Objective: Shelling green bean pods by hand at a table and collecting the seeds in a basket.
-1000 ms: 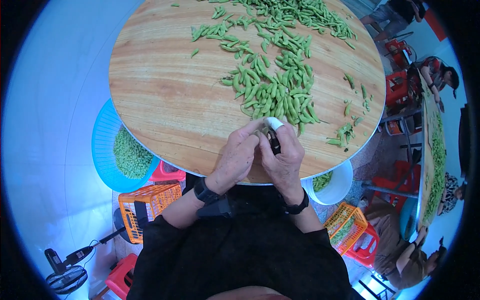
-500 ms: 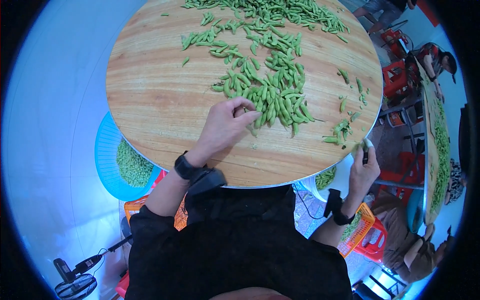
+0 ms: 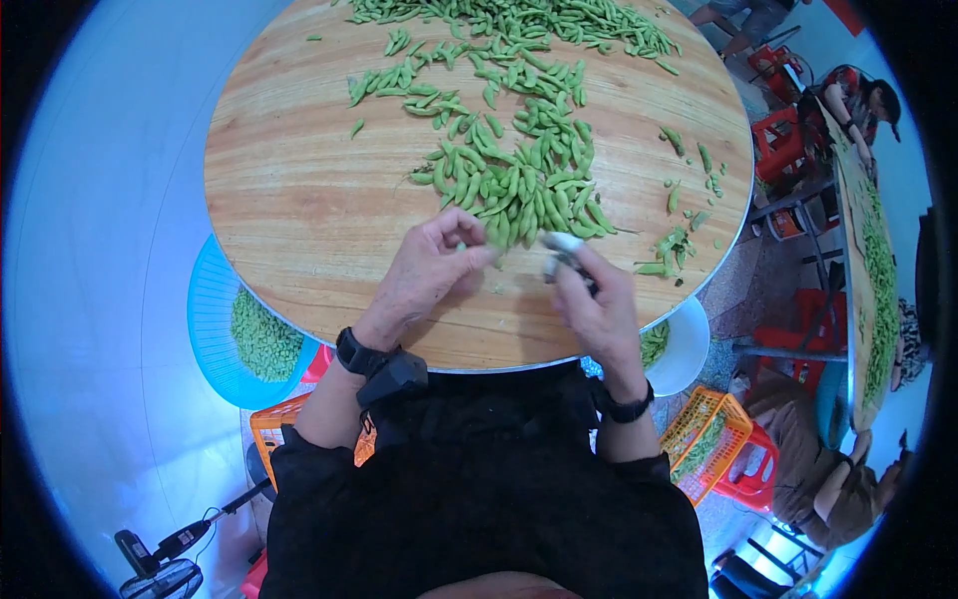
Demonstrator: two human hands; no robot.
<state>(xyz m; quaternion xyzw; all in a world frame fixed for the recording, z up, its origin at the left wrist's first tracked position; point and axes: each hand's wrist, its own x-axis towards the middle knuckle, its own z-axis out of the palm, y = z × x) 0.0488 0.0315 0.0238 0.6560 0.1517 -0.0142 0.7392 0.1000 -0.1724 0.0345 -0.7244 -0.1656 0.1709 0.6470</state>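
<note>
A heap of green soybean pods (image 3: 529, 200) lies on the round wooden table (image 3: 299, 180), just beyond both hands. My left hand (image 3: 424, 265) is at the near edge of this heap, its thumb and fingers pinched together around a bit of green, apparently a pod; the fingertips are blurred. To its right, my right hand (image 3: 599, 299) hovers over the table with curled fingers, smeared by motion. White shows at a fingertip and something dark lies between its fingers; what it is I cannot make out. Both wrists wear black bands.
Shelled beans fill part of a blue basin (image 3: 207, 334) at the left. A white bucket (image 3: 691, 344) with pods stands under the table's right edge, near an orange basket (image 3: 740, 424). More pods (image 3: 559, 20) lie at the far side. People sit around another table (image 3: 848, 299) at right.
My right hand has come from above the white bucket at the table's right edge to the middle, near the pods. My left hand has shifted slightly left and stays pinched.
</note>
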